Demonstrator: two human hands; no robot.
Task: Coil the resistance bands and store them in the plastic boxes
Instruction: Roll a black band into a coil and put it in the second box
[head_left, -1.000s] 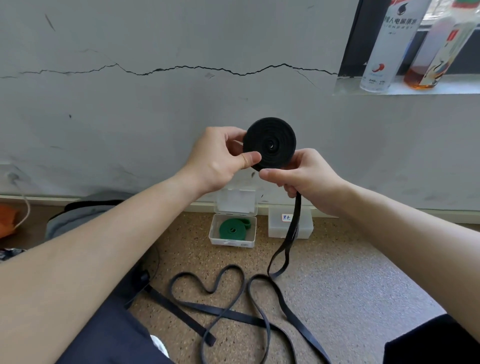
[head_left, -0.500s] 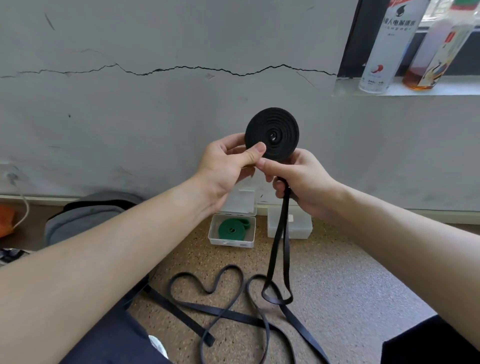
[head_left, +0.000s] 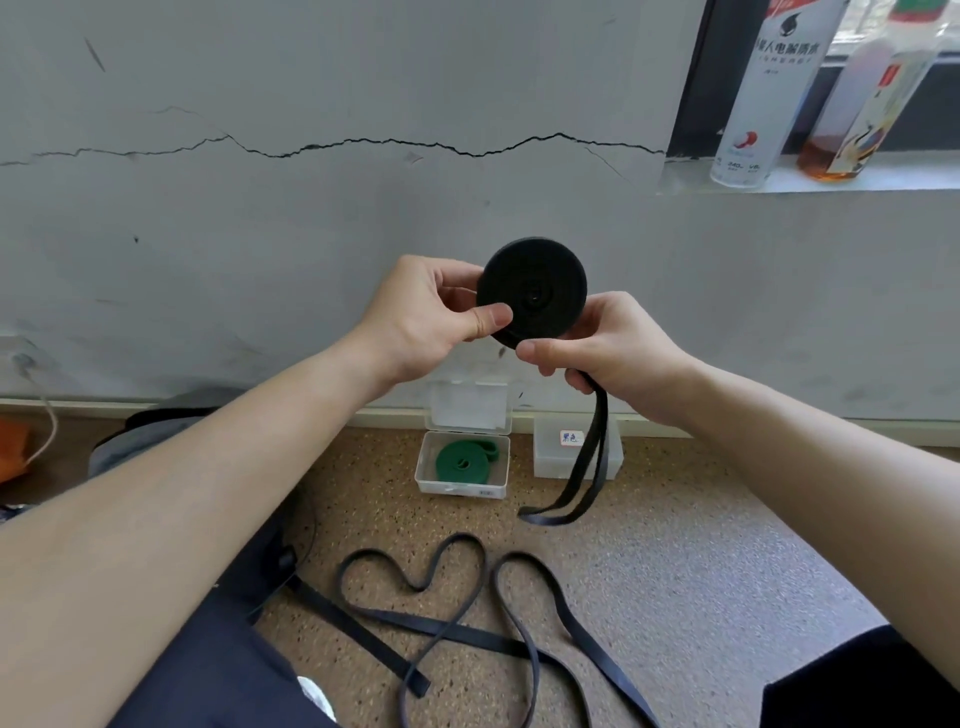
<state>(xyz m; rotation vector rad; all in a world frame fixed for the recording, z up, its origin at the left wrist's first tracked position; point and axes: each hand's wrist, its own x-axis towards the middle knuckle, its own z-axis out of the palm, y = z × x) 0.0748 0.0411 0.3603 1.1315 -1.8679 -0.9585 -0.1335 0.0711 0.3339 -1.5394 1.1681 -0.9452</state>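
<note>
A black resistance band wound into a flat coil (head_left: 535, 291) is held up in front of the wall. My left hand (head_left: 431, 317) pinches the coil's left side, thumb on its face. My right hand (head_left: 613, 348) grips the coil's lower right edge and the band's loose tail (head_left: 582, 467), which hangs as a short loop above the floor. On the floor below stands an open clear plastic box (head_left: 462, 486) with a coiled green band (head_left: 460, 460) inside. A second, closed plastic box (head_left: 550, 465) with a small label stands to its right.
More loose black bands (head_left: 447, 618) lie tangled on the speckled floor between my legs. A grey bag (head_left: 150, 441) sits at the left by the cracked wall. Two bottles (head_left: 769, 88) stand on the window ledge at the upper right.
The coil has grown as the tail was wound in. The hanging loop is shorter and has lifted off the floor. Both hands have dropped slightly.
</note>
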